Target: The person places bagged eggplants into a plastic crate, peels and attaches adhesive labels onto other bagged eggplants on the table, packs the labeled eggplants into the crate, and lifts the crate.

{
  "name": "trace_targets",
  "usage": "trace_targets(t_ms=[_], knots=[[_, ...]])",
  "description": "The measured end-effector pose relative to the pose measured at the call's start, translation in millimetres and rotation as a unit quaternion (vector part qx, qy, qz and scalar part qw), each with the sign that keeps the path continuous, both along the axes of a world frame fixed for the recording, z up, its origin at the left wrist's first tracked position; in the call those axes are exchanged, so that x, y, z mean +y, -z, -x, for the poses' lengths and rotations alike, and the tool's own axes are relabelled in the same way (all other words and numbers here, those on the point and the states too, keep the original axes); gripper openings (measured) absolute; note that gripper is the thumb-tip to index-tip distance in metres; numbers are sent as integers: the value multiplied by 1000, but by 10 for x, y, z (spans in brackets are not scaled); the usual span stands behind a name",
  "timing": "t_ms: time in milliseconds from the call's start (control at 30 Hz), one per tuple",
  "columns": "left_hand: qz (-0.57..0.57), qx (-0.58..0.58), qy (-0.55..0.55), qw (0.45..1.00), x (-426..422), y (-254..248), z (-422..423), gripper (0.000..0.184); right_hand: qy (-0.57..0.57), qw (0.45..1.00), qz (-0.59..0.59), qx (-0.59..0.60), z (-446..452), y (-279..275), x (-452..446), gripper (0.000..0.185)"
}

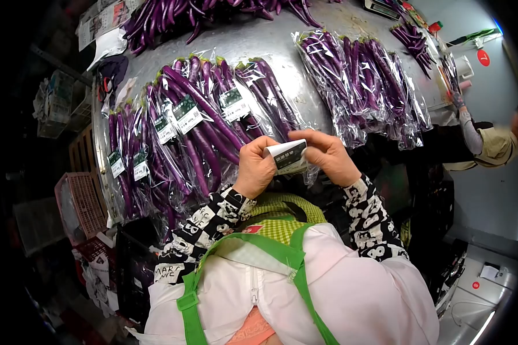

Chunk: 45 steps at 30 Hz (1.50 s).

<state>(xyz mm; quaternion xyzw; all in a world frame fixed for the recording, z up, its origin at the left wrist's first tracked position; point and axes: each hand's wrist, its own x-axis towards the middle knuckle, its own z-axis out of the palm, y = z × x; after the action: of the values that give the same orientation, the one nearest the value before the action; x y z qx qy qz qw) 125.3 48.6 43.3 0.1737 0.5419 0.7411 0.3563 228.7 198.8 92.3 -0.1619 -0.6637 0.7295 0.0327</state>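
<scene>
Between my two hands, near the table's front edge, is a small stack or sheet of labels (289, 156) with a dark printed band and a curled white edge. My left hand (256, 168) pinches its left side. My right hand (332, 158) has thumb and bent forefinger at its right edge. Just beyond lies a clear bag of long purple eggplants (269, 95) with no label visible. To the left, bagged eggplants (204, 146) overlap in a pile, several with white-and-green labels (187, 114) stuck on.
More bagged eggplants (360, 80) lie to the right on the metal table (293, 52). Loose eggplants (172, 17) are heaped at the back. A pink basket (82, 204) stands at the left. Another person's arm (471, 132) reaches in at the far right.
</scene>
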Motion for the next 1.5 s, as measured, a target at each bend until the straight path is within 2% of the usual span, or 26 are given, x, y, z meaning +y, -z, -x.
trace_targets(t_ms=[100, 200, 367, 467, 500, 533, 567, 600, 633, 700, 767, 800, 833, 900, 933, 967, 1033, 1100, 1167, 1233, 1300, 1333, 1367, 1433, 1467, 1500], knots=[[5, 12, 10, 1000, 12, 58, 7, 12, -22, 999, 28, 17, -3, -18, -66, 29], [16, 28, 23, 999, 22, 112, 21, 17, 15, 999, -34, -3, 3, 31, -76, 25], [37, -34, 0, 999, 55, 209, -46, 19, 25, 985, -152, 76, 69, 120, -13, 15], [87, -41, -3, 995, 57, 199, -51, 9, 85, 979, -178, 53, 204, 199, 33, 10], [122, -33, -2, 992, 62, 161, -56, 8, 100, 976, -174, 85, 292, 248, 103, 11], [143, 89, -15, 986, 30, 261, -54, 18, 119, 989, -75, 41, 365, 257, 175, 11], [143, 90, -18, 985, -37, 272, -40, 18, 135, 990, 26, -4, 449, 254, 244, 12], [199, 133, 76, 968, -111, 234, -14, 19, 157, 985, 69, -2, 549, 374, 326, 15], [252, 173, 169, 937, -178, 172, 10, 19, 168, 983, 72, -23, 666, 438, 377, 14], [297, 218, 254, 894, -317, 91, 4, 15, 156, 985, 21, -70, 897, 714, 495, 14], [316, 405, 227, 828, -429, -2, -79, 12, 147, 983, -95, -62, 1088, 1133, 583, 22], [293, 410, 194, 842, -452, -70, -118, 8, 147, 902, -401, -65, 1123, 1416, 681, 34], [266, 416, 161, 855, -448, -142, -141, 5, 108, 889, -410, -175, 1157, 1352, 692, 51], [240, 441, 128, 855, -411, -235, -112, 6, 167, 829, -493, -205, 1167, 1262, 614, 73], [212, 434, 89, 871, -402, -252, -86, 10, 137, 810, -516, -242, 1185, 1158, 692, 88], [185, 426, 50, 884, -398, -261, -68, 13, 168, 786, -566, -182, 1150, 1147, 797, 87], [126, 410, 20, 903, -356, -230, -34, 17, 202, 763, -593, -161, 1080, 930, 1007, 85], [64, 400, 19, 914, -373, -189, -12, 12, 261, 645, -697, -174, 976, 764, 1264, 82], [64, 370, 39, 926, -391, -181, -49, 11, 308, 562, -725, -254, 782, 624, 1502, 84], [57, 375, -32, 925, -361, -243, -96, 20, 289, 645, -549, -446, 628, 412, 1779, 98], [50, 407, -50, 911, -367, -224, -67, 28, 284, 659, -486, -500, 420, 419, 2001, 105], [34, 397, -46, 916, -375, -209, -63, 29, 267, 676, -460, -511, 347, 399, 2106, 110], [19, 387, -42, 921, -387, -200, -69, 31, 267, 695, -449, -495, 303, 397, 2193, 104], [0, 381, -22, 924, -379, -205, -45, 23, 217, 701, -446, -513, 370, 255, 2176, 104], [-24, 421, 23, 906, -370, -204, -24, 20, 180, 734, -408, -512, 422, 164, 2226, 105], [-47, 460, 67, 884, -378, -192, -12, 17, 183, 784, -342, -485, 393, 470, 2593, 105]])
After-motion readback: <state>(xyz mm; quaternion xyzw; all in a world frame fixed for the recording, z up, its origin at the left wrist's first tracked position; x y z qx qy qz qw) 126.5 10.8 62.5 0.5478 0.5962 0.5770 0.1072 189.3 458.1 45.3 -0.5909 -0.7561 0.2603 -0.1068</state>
